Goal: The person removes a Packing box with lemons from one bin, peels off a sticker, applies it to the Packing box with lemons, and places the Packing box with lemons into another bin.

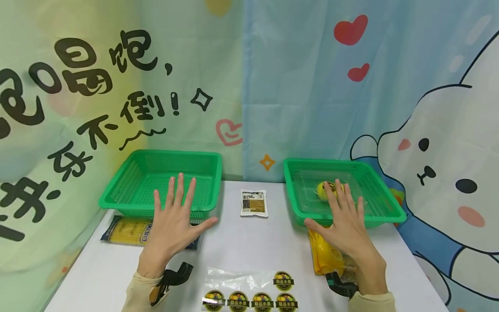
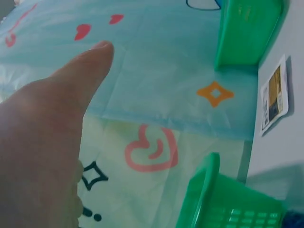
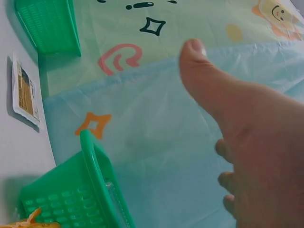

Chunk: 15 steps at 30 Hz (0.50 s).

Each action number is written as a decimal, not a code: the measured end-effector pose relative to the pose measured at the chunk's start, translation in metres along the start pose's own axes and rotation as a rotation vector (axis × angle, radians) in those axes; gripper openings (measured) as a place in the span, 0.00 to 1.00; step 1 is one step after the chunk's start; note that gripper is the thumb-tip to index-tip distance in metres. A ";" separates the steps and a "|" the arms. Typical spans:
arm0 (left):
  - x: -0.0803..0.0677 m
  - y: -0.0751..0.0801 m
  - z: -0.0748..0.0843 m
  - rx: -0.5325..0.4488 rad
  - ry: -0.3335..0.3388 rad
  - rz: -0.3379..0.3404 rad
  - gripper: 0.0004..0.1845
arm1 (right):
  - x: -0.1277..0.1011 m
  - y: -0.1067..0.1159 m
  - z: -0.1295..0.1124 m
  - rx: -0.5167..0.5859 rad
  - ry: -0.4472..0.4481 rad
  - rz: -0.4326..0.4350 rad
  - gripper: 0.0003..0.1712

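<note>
My left hand (image 1: 173, 223) is spread with straight fingers in front of the left green basket (image 1: 128, 201), holding nothing. A long pack of yellow noodles or pasta (image 1: 128, 229) lies below that basket, partly covered by the hand. My right hand (image 1: 345, 225) is likewise spread before the right green basket (image 1: 378, 212). Inside that basket sit a clear plastic tray (image 1: 306, 186) and a round yellow thing (image 1: 322, 190) with a dark label, partly hidden by the fingers. Beneath the right hand is a yellow bag (image 1: 325, 253). Each wrist view shows a raised thumb and no held object.
A small white packet (image 1: 254, 203) with a brown and black label lies between the baskets. Near the front of the white table (image 1: 234, 242) is a clear sheet with several round stickers (image 1: 262, 301). A printed curtain (image 1: 296, 86) hangs behind.
</note>
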<state>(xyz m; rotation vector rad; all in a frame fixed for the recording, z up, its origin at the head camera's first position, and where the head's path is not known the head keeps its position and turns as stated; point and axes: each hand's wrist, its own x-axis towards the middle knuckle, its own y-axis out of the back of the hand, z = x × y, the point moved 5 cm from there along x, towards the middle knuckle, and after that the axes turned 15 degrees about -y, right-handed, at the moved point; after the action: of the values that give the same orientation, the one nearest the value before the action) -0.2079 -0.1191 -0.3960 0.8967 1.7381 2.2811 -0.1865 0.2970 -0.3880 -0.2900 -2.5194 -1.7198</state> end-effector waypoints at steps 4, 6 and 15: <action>0.003 -0.009 0.006 -0.037 -0.011 -0.078 0.64 | -0.001 -0.002 -0.004 -0.002 0.002 -0.063 0.67; 0.004 -0.012 0.008 -0.045 -0.011 -0.103 0.64 | 0.001 -0.003 -0.005 -0.008 0.004 -0.085 0.67; 0.005 -0.017 0.012 -0.056 -0.021 -0.157 0.64 | 0.003 -0.012 -0.003 -0.046 -0.027 -0.128 0.66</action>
<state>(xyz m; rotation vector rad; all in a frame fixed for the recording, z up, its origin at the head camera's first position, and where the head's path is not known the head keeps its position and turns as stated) -0.2096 -0.1009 -0.4074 0.7433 1.6635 2.2000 -0.1918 0.2901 -0.3978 -0.1591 -2.5718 -1.8331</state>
